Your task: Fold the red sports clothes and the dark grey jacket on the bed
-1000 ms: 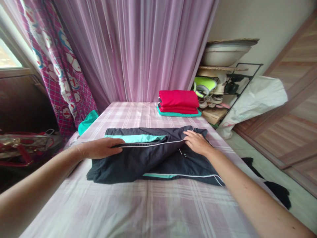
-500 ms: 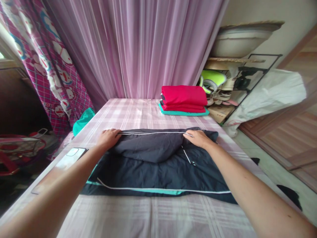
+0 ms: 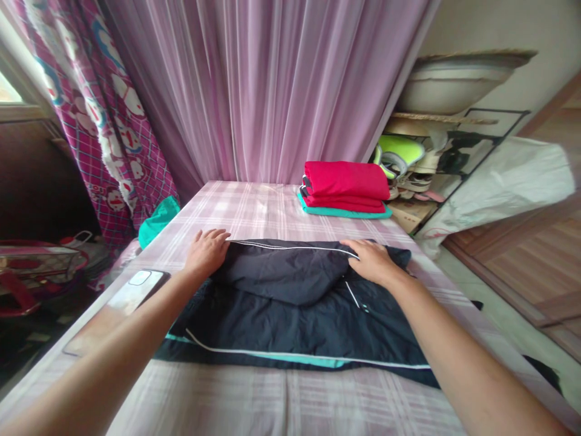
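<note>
A folded dark garment with white piping and turquoise showing at its near edge lies across the table. Its far part is folded over toward me, with white piping along the top. My left hand rests on the far left corner of this fold, fingers stretched out over the edge. On the far right part of the same edge lies my right hand, fingers extended across the piping and the thumb lower down. Both palms face down, so the undersides of the fingers are hidden.
A stack of folded red cloth on turquoise cloth sits at the far right of the checked tablecloth. A phone lies left, partly behind my forearm. Turquoise cloth hangs by the left edge. A shoe rack stands right.
The view has shifted slightly, so everything sits a little farther right and lower. My left hand's fingers show more spread over the edge. Both hands stay at the garment's far fold.
</note>
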`<state>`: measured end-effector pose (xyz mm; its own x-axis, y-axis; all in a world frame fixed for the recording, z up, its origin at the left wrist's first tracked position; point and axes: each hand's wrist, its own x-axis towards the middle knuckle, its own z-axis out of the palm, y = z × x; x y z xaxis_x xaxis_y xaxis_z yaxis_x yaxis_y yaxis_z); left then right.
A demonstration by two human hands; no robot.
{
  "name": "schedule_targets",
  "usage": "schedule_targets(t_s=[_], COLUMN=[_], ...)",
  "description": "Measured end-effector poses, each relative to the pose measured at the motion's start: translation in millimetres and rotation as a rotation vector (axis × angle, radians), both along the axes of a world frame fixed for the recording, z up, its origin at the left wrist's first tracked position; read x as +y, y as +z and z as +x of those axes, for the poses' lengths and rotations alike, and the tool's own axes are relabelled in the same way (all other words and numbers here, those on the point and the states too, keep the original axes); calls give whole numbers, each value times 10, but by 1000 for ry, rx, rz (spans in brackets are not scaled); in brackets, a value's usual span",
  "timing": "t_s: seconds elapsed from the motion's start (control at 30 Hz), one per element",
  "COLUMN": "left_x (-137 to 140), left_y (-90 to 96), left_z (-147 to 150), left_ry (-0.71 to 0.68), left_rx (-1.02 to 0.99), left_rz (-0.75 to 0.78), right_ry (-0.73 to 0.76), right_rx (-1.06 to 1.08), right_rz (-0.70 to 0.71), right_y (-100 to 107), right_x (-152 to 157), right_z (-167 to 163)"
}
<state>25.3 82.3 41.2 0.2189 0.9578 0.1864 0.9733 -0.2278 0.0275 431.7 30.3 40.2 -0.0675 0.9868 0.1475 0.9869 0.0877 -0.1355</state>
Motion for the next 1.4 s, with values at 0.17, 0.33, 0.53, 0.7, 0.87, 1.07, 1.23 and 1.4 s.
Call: schedule_targets(t_s=[0.17, 0.33, 0.53, 0.7, 0.87, 1.07, 1.23, 1.4], left_x=[-273, -317, -326, -328, -319, -313, -310, -303], left_y=[-178, -319, -349, -392, -396, -393, -396, -402], left_z=[50, 132, 127, 131, 133, 127, 132, 130], left_ry=[-69, 1, -2, 4, -5, -10, -12, -11], left_rx=[9, 37, 35, 48, 53, 61, 64, 80], left_rz=[-27, -111, -103, -90, -94, -77, -71, -75], right_ry=[324, 388, 248, 2, -90, 34, -150, -224], right_rx=[189, 36, -62, -129, -99, 51, 83, 96], right_rz=[148, -56, -132, -130, -112, 33, 260, 347], right_y=[93, -167, -362, -481, -587, -420, -322, -280], right_x=[-116, -63, -43, -122, -150, -112, -207, -157], right_z=[-1041, -1690, -1242, -652, -441, -241, 169, 265])
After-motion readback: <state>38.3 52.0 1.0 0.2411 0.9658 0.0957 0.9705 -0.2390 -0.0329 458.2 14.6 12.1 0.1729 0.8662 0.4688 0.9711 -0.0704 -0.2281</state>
